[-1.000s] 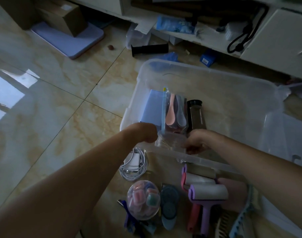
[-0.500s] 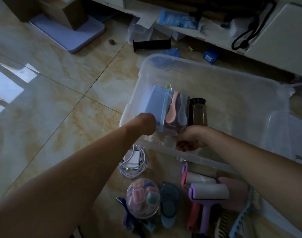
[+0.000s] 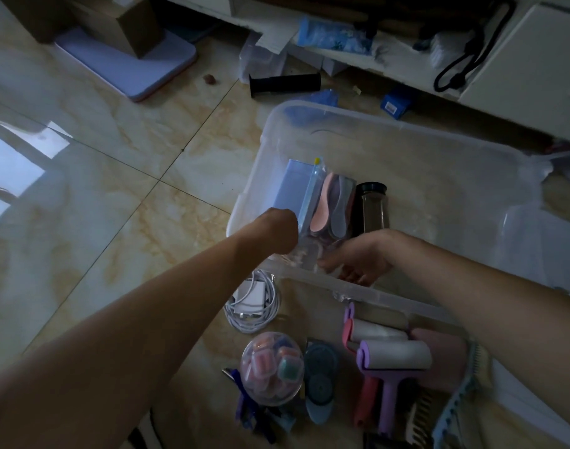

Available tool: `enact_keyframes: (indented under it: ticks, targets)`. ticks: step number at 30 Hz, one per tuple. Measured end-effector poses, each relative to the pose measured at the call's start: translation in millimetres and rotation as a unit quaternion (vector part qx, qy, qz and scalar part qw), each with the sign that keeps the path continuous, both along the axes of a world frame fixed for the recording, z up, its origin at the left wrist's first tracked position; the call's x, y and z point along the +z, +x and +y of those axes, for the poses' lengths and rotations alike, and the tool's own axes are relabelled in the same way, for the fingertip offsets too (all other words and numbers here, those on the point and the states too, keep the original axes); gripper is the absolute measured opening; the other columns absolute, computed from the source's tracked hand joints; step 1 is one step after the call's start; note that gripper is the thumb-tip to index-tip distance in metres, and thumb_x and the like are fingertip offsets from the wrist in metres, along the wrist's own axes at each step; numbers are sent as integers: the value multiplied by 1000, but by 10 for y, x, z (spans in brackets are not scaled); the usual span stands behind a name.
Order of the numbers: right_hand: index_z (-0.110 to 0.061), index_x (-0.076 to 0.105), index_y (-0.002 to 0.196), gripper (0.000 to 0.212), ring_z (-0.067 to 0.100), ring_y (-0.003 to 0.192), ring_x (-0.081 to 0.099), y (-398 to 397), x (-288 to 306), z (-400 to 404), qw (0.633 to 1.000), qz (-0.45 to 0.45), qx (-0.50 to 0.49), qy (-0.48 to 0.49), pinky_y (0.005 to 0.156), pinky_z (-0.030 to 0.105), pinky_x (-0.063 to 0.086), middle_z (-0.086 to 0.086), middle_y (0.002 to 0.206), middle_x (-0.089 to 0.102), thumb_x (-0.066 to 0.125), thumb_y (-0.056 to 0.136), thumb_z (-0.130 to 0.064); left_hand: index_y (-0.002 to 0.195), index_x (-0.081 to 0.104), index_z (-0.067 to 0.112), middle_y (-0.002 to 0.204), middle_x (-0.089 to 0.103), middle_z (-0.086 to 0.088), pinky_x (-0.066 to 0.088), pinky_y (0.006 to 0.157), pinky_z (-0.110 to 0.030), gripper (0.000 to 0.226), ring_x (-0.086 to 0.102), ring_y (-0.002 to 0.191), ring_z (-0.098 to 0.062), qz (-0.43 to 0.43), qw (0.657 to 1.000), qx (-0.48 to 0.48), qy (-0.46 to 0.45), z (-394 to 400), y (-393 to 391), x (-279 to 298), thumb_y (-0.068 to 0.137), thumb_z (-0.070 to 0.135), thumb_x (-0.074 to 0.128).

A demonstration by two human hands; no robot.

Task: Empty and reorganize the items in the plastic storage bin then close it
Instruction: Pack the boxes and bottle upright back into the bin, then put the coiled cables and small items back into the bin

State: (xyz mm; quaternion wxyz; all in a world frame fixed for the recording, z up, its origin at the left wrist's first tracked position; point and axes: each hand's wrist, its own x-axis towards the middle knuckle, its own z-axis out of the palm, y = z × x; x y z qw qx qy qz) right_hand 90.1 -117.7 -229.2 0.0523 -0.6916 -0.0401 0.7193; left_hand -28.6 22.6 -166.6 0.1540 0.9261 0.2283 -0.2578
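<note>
Landmark: the plastic storage bin (image 3: 439, 147) is sitting open on the tiled floor (image 3: 98, 189); every place below is being given relative to it.
Packed items: a blue box (image 3: 288, 186), a clear pouch of pink and grey spoons (image 3: 329, 205) and a dark-capped jar (image 3: 372, 207) are lying side by side in the bin's near-left corner, long axes running from the near wall toward the far wall.
Left hand (image 3: 273, 233): reaching over the near wall at the left corner, fingers curled down out of sight against the box and pouch; whether it is gripping them cannot be told.
Right hand (image 3: 358, 259): working just inside the near wall, fingers loosely bent at the pouch's near end; a firm hold is not visible.
Key relation: the pouch is lying between the two hands, both equally near.
Still outside: a coiled white charger (image 3: 254, 299), a clear ball of small cases (image 3: 272, 367) and two lint rollers (image 3: 390, 348) are waiting on the floor just outside the near wall.
Free space: the bin's right half is looking bare.
</note>
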Motion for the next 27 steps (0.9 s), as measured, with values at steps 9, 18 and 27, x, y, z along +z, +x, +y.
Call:
enact_keyframes:
  ticks: [9, 18, 27]
  targets:
    - [-5, 73, 81, 23, 23, 70, 69, -524, 1934, 584, 847, -341, 382, 143, 60, 26, 53, 9, 76, 74, 60, 95, -18, 80, 68, 17, 80, 70, -3, 54, 68, -38, 30, 65, 74, -23, -313, 949, 30, 20, 314, -544, 624, 77, 4, 42]
    - [-4, 63, 113, 33, 32, 103, 62, -1829, 1593, 236, 914, -234, 221, 246, 72, 29, 42, 13, 105, 65, 37, 105, -23, 75, 56, 12, 76, 63, -5, 50, 61, -41, 22, 59, 69, -25, -273, 951, 110, 91, 178, -1524, 557, 87, 14, 39]
    - [2, 41, 147, 74, 35, 135, 47, -1704, 715, 196, 953, -256, -10, 160, 110, 37, 38, 21, 147, 49, 39, 101, -55, 150, 30, 10, 153, 36, -14, 46, 97, -45, 103, 45, 131, -34, 34, 891, 398, -218, 238, -1712, -278, 80, 84, 40]
